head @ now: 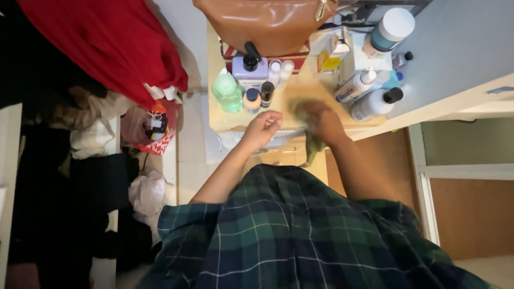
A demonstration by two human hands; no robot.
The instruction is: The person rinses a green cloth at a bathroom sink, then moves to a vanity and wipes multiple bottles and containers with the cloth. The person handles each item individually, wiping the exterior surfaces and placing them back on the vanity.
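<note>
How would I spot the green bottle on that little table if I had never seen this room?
Find the small pale tabletop below the brown leather bag. Along its left side stands a cluster of toiletries just beyond the left hand. The green bottle is the leftmost one, translucent mint green, beside a lilac pump bottle with a black top.

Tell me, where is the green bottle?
In the head view, the green bottle stands at the left end of the small table, beside the purple pump bottle, just up-left of the left hand.

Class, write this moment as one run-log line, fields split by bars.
right hand: pressing green cloth on shelf top | left hand: loosely curled at shelf edge, empty | bottles: behind
</note>
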